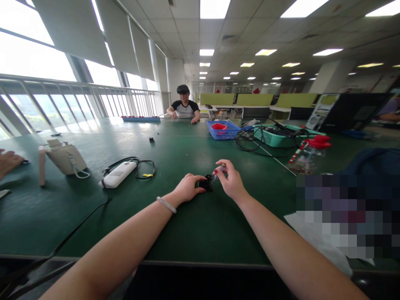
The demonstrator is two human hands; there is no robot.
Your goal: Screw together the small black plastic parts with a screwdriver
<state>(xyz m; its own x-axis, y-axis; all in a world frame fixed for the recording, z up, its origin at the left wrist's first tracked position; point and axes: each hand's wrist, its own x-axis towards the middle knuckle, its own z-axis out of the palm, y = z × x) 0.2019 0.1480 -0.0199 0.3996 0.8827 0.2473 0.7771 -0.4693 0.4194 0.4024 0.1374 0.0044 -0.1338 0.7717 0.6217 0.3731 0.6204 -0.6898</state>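
Observation:
Near the middle of the green table [193,233], my left hand [187,187] holds a small black object [206,183] between thumb and fingers. A pale bracelet circles that wrist. Just to the right, my right hand [230,179] pinches a small, slim tool [215,178] that looks like a screwdriver. The tool slants down to the left, its lower end at the black object. Whether the tip touches it is too small to tell.
A white power strip [120,174] with a black cord and a beige device [67,158] lie left. Blue [223,132] and green baskets [271,137] stand beyond, a bottle [308,156] right. A person [185,106] sits opposite; another person's hand [11,160] is far left.

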